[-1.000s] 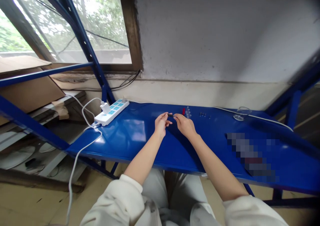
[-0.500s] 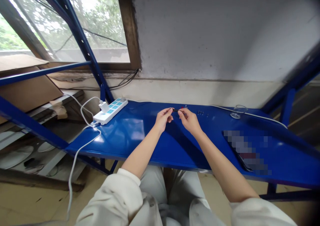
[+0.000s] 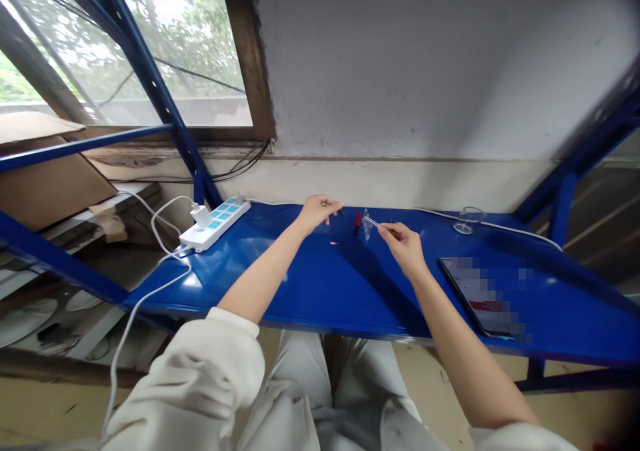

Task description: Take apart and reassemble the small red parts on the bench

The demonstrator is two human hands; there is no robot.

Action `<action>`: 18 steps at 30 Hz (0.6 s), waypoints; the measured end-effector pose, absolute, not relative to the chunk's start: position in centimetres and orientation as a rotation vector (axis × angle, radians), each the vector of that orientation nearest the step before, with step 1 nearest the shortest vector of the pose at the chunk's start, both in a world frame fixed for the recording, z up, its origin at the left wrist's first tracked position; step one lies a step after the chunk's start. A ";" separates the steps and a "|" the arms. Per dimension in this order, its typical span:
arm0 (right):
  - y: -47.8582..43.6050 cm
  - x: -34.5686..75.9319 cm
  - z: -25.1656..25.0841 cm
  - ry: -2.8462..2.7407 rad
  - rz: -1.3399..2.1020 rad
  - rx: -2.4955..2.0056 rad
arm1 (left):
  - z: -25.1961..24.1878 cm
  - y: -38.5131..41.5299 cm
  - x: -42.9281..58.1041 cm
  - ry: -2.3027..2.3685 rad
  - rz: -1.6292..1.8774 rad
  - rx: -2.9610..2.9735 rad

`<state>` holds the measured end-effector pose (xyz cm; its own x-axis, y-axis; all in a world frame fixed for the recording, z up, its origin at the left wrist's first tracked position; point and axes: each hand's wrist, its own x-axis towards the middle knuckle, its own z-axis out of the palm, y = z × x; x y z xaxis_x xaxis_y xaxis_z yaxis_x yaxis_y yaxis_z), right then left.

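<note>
My left hand (image 3: 319,212) is above the table's far part, closed in a pinch. A small dark piece (image 3: 341,212) pokes out at its fingertips; its kind is too small to make out. My right hand (image 3: 404,243) is closed around one end of a thin, pale, see-through rod (image 3: 371,221), which points left. Just beyond the rod's tip are several small clear pieces (image 3: 367,231) on the table. Beside them, between my two hands, is a small red piece (image 3: 357,223). A tiny pale scrap (image 3: 334,243) lies nearer to me.
The blue table (image 3: 310,284) runs along the wall. A white power strip (image 3: 215,224) with a plug and cable sits at its left end. A clear glass dish (image 3: 467,221) stands back right, and a phone (image 3: 475,298) lies at the right. Blue posts (image 3: 565,204) frame the sides.
My hands, which were together on a dark stick-like thing, have moved apart, left hand leftward and right hand rightward. My right hand now has the see-through rod. The red and clear pieces show more fully.
</note>
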<state>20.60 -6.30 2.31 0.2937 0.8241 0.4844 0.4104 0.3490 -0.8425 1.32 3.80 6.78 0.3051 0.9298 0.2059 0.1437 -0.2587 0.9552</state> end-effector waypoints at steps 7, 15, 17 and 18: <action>-5.9 21.2 0.4 -0.986 0.767 -1.247 | 3.1 3.8 3.5 1.075 0.747 1.833; -5.7 22.2 -0.6 -1.032 0.844 -1.310 | 0.0 3.8 5.9 1.127 0.805 1.928; -5.6 22.3 -0.6 -1.006 0.889 -1.318 | -0.4 3.8 6.2 1.143 0.792 1.963; -5.6 22.4 -0.7 -0.995 0.924 -1.306 | -0.6 3.8 6.3 1.156 0.776 1.975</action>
